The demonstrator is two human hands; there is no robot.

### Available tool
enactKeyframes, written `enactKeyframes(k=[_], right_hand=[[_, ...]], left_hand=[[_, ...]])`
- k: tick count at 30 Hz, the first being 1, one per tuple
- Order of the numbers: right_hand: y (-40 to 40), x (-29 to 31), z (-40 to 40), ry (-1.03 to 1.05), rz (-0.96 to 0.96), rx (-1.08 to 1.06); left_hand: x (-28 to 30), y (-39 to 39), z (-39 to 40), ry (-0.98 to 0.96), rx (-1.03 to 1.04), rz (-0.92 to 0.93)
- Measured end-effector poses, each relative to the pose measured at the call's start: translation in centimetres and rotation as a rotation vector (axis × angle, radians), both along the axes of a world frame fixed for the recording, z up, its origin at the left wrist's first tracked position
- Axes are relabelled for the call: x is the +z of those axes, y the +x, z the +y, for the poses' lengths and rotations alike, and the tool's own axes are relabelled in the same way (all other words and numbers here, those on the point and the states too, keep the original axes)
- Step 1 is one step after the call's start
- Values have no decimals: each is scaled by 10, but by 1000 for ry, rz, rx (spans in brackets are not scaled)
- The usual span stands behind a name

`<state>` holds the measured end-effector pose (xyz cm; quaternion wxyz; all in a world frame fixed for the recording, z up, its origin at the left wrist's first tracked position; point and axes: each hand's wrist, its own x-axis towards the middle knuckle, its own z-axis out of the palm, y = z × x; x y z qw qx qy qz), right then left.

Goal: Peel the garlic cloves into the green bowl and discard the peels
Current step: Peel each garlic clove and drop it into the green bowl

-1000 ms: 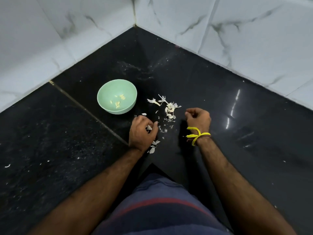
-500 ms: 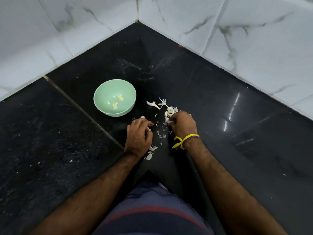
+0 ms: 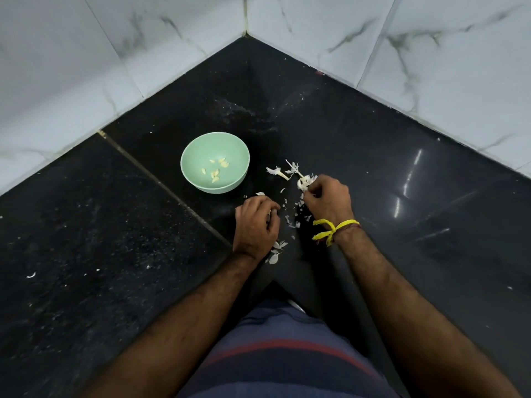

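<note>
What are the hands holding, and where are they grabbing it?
The right hand pinches the garlic scraps at their near end. The left hand is curled; what it holds is hidden.

Overall light: dim and cool, with a grey-blue cast; the white marble wall tiles [image 3: 431, 67] are the brightest area.
Source: overhead and to the right, judging by the reflections; the lamp itself is out of frame.
Glare: thin bright streaks on the polished black surface [image 3: 408, 179] at right.
Shadows: soft and dark under the forearms and between the hands, merging with the black stone.
Sharpness: centre fairly crisp, the green bowl [image 3: 188, 168] clean-edged; the small white peels [image 3: 290, 170] slightly smeared.
Distortion: wide-angle bend, wall lines splay outward toward the corners.
Edges: the striped clothing [image 3: 287, 354] at bottom is soft and out of focus.
</note>
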<state>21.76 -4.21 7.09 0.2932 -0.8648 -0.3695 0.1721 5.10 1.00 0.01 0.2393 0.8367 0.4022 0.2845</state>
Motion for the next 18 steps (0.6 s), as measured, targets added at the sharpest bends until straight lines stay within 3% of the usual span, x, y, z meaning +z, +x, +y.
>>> enactKeyframes(k=[13, 18], right_hand=[[-4, 10, -19, 127, 233, -28], [-5, 12, -16, 106, 197, 1]], left_hand=[[0, -2, -4, 50, 7, -10], [0, -1, -5, 52, -2, 19]])
